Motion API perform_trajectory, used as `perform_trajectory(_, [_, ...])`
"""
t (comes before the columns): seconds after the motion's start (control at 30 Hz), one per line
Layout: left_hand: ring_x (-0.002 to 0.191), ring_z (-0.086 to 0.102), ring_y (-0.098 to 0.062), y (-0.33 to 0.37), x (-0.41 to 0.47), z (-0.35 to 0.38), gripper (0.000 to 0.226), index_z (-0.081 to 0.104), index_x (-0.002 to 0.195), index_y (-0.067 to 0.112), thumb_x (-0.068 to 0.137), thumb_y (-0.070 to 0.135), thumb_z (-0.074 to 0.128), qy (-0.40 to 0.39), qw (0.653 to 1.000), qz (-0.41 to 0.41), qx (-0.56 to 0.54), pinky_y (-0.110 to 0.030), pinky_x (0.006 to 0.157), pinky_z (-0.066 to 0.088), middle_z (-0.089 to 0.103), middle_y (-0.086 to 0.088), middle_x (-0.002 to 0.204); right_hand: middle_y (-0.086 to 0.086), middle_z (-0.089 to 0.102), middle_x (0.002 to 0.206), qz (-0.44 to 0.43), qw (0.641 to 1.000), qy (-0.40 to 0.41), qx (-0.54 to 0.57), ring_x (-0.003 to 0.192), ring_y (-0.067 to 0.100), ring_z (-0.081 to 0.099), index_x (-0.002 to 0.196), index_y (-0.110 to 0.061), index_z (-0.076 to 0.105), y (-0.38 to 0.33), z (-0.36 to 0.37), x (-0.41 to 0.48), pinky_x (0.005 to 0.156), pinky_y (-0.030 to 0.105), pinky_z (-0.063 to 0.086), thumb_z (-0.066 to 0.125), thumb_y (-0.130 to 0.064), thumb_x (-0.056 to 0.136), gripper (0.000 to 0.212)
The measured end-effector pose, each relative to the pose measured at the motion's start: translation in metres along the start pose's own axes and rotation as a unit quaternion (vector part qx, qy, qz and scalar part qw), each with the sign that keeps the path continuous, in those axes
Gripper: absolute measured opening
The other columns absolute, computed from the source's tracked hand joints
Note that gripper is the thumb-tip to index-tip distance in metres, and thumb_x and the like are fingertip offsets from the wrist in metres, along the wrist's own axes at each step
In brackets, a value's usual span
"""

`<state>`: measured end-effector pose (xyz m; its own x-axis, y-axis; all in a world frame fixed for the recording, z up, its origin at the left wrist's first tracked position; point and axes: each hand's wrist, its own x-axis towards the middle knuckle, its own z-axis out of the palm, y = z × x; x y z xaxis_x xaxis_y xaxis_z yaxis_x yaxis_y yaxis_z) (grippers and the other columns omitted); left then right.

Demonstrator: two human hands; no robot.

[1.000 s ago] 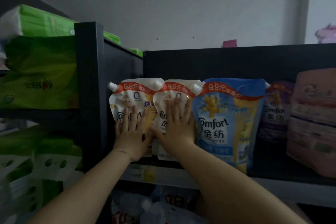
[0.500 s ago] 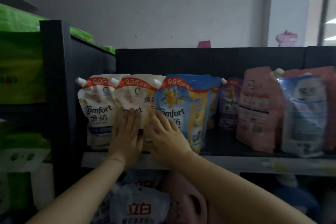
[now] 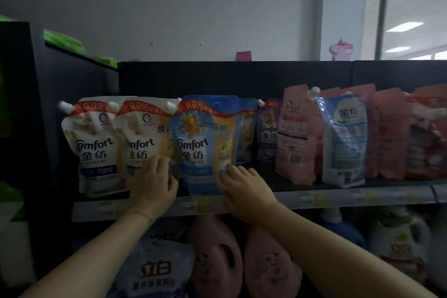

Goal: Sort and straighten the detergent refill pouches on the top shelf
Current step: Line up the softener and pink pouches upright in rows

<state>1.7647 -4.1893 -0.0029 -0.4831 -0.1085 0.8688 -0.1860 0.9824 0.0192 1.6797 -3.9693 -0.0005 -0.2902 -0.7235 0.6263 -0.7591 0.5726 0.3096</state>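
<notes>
Left hand [image 3: 154, 180] flat, fingers straight, pressing second white pouch [image 3: 142, 143]. Right hand [image 3: 244, 185] fingertips on blue pouch [image 3: 205, 145] lower corner; pinch or mere touch, cannot tell. Pouches upright, top shelf [image 3: 338, 197] left end. Best: push low, evenly, squaring blue face with white neighbour.

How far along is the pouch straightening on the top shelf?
Looks done: the two white pouches stand upright, labels forward. In hand: the left hand rests on the second white pouch, the right hand touches the blue pouch. To do: the purple pouch sits set back, and the pink pouches and pale blue pouch lean, mixed.
</notes>
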Motion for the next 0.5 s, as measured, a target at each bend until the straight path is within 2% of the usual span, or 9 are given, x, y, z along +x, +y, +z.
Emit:
perform_trajectory(0.07, [0.069,0.052,-0.024,0.012,-0.004,0.003,0.017,0.055,0.088,0.011,0.081,0.022,0.045,-0.002,0.998,0.051,-0.024,-0.028,0.055,0.037,0.053,-0.005,0.085,0.004,0.059,0.083,0.014,1.000,0.001,0.009,0.067,0.024,0.057,0.085,-0.014,0.060,0.008,-0.004,-0.009,0.054,0.031,0.041,0.062,-0.031,0.071,0.022])
perform_trajectory(0.13, [0.069,0.051,-0.022,0.027,-0.008,0.006,0.021,0.054,0.086,0.014,0.081,0.024,0.037,-0.023,0.995,0.094,-0.036,-0.030,0.055,0.040,0.052,-0.001,0.081,0.004,0.057,0.081,0.027,0.999,-0.013,0.015,0.069,0.025,0.056,0.081,-0.014,0.059,0.017,-0.008,-0.014,0.058,0.031,0.035,0.059,-0.029,0.077,0.015])
perform_trajectory(0.23, [0.074,0.054,-0.020,0.051,-0.014,0.010,0.023,0.056,0.089,0.016,0.079,0.024,0.037,-0.047,0.989,0.134,-0.039,-0.029,0.059,0.043,0.055,0.001,0.082,0.008,0.057,0.092,0.049,0.998,-0.028,0.026,0.082,0.029,0.055,0.089,-0.010,0.058,0.029,-0.013,-0.024,0.067,0.033,0.030,0.048,-0.025,0.089,0.018])
perform_trajectory(0.33, [0.074,0.057,-0.018,0.079,-0.014,0.010,0.027,0.059,0.091,0.016,0.078,0.025,0.037,-0.070,0.983,0.162,-0.045,-0.027,0.060,0.044,0.058,0.002,0.084,0.006,0.056,0.101,0.063,0.997,-0.044,0.027,0.093,0.027,0.053,0.097,-0.012,0.057,0.037,-0.018,-0.033,0.071,0.031,0.028,0.044,-0.028,0.094,0.021])
perform_trajectory(0.5, [0.078,0.057,-0.020,0.124,-0.002,0.017,0.016,0.055,0.093,0.019,0.080,0.020,0.046,-0.129,0.975,0.157,-0.089,-0.029,0.064,0.043,0.056,0.001,0.087,0.007,0.059,0.099,0.070,0.995,-0.049,0.043,0.092,0.027,0.056,0.094,-0.012,0.056,0.063,-0.022,-0.044,0.068,0.030,0.028,0.045,-0.028,0.094,0.019])
